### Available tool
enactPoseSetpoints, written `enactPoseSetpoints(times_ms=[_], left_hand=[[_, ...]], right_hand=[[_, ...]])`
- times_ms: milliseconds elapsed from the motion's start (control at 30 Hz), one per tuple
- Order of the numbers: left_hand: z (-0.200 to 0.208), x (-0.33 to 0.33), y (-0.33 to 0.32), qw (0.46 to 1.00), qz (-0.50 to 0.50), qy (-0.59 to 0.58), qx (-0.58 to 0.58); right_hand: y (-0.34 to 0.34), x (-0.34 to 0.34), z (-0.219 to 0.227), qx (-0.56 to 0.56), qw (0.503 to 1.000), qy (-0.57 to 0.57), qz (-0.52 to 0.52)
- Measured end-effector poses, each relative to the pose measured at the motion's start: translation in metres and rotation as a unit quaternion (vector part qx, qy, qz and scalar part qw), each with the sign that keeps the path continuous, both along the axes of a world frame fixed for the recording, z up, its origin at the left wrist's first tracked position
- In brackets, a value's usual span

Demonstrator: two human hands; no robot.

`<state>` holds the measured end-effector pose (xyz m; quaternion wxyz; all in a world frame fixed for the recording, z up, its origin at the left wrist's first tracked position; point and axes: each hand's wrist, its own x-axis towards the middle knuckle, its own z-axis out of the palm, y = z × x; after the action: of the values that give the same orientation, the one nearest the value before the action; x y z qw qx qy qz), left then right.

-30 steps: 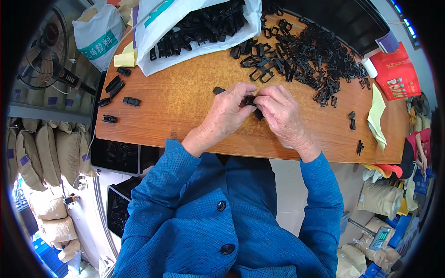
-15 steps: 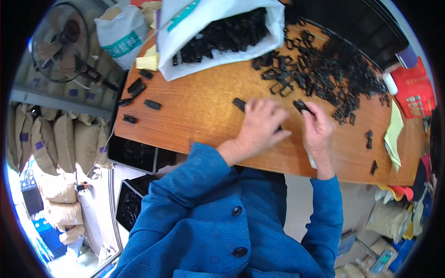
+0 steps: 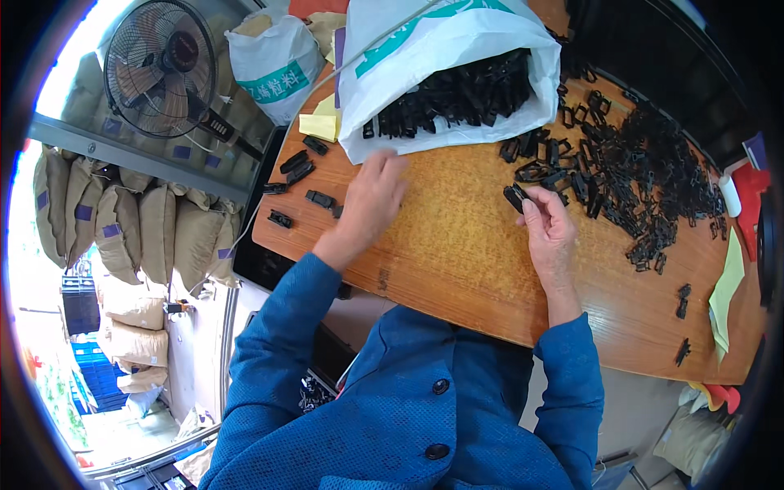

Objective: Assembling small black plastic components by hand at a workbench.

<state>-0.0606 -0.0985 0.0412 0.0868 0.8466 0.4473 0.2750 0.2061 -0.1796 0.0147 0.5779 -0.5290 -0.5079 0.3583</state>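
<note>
Between the thumb and fingers of my right hand (image 3: 551, 233) is a small black plastic clip-like part (image 3: 516, 198), held above the table at the edge of the loose pile. My left hand (image 3: 371, 200) is over the left part of the table, below the sack's mouth, its fingers stretched out and slightly blurred. Beside its palm lies a black part (image 3: 337, 211), partly covered by the hand. Several similar black parts (image 3: 298, 167) lie to the left of that hand. What is under the left palm is hidden.
A white sack (image 3: 367, 82) full of black parts lies at the table's back. Right of it spreads a heap of loose black pieces (image 3: 653, 163), before a dark screen (image 3: 653, 57). A fan (image 3: 159, 61) stands left; yellow-green paper (image 3: 724, 286) lies at the right edge.
My left hand has moved left, from beside the right hand toward the row of black parts, where another part now shows. My right hand keeps its part. The view has shifted.
</note>
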Motion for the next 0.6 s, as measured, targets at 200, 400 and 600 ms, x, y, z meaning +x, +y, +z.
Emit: enactPoseSetpoints(times_ms=[200,400,600], left_hand=[[-0.010,-0.017,0.083,0.972,0.114,0.191,0.072],[-0.021,-0.031,0.099,0.961,0.126,0.239,0.053],[-0.002,-0.007,0.041,0.983,0.116,-0.138,-0.022]], right_hand=[[-0.001,0.016,-0.012,-0.028,0.999,-0.031,-0.023],[0.007,0.010,-0.010,-0.026,0.999,-0.021,0.009],[0.003,0.012,-0.006,-0.040,0.998,0.013,0.041]])
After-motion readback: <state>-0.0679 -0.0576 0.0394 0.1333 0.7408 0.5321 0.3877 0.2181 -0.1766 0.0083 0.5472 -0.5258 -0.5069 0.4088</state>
